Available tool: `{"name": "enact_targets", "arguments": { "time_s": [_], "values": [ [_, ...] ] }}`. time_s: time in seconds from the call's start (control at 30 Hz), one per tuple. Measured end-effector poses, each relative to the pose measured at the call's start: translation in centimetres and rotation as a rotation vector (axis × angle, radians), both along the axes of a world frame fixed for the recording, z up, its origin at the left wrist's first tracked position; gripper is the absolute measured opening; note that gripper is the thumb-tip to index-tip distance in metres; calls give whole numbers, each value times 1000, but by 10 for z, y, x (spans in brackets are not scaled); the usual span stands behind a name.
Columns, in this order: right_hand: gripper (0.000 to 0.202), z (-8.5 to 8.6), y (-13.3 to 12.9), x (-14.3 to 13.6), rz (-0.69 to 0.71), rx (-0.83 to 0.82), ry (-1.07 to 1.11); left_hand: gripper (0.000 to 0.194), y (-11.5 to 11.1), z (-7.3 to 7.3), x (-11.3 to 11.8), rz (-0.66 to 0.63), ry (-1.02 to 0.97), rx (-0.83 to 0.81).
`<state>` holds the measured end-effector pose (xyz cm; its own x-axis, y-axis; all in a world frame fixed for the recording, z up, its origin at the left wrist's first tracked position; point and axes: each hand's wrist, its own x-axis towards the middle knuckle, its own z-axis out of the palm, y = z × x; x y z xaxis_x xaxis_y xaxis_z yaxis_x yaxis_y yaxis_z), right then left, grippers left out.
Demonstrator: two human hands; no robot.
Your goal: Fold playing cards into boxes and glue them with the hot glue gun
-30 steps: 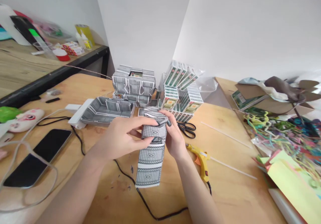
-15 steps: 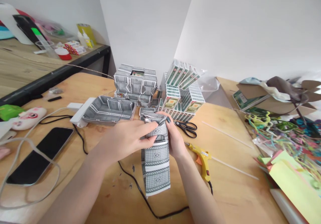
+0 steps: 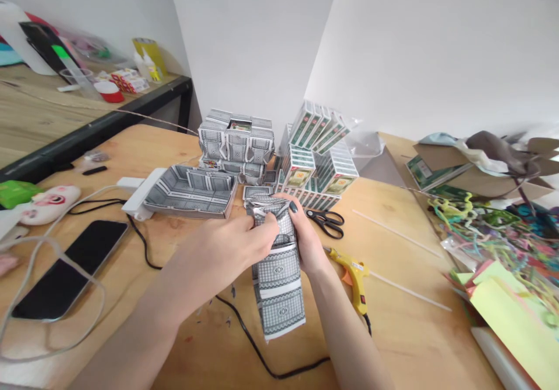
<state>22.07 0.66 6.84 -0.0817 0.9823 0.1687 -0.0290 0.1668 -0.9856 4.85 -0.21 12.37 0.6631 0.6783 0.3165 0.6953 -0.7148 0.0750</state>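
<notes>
Card piece [image 3: 279,285] is one long thing made from grey patterned cards, held up over the middle of the table [image 3: 393,343]. Two big card parts show below the hands, one under the other. The right hand [image 3: 305,238] has its fingers bent round the top right side, closed on it. The left hand [image 3: 240,241] has its fingers curled in close together, touching the front near the top; I can't tell if they pinch a bit of it.

Behind are one open card tray [image 3: 192,192] and one chunky card box [image 3: 236,139]. Next to that box is a pile of many green and white packs [image 3: 301,169], some leaning on top. To the right lie one pair of black scissors [image 3: 327,222], one yellow glue gun [image 3: 356,279] and two thin white sticks [image 3: 395,233]. One black phone [image 3: 72,270] lies on the left, near one pink and white toy [image 3: 52,204].
</notes>
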Motion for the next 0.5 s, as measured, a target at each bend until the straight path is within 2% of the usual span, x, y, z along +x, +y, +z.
{"name": "enact_targets", "arguments": {
  "time_s": [0.13, 0.3, 0.43, 0.5],
  "values": [
    [25, 4, -1, 0, 63, -112, 220, 15, -3, 1, 2, 2, 76, 97],
    [24, 3, -1, -3, 23, -144, 255, 14, 0, 1, 2, 20, 87, 139],
    [24, 5, -2, -3, 18, -113, 275, 15, 2, 0, 5, 12, 10, 156],
    [25, 8, -2, -2, 0, -71, 276, 15, 4, -2, 7, 3, -106, 97]
  ]
}}
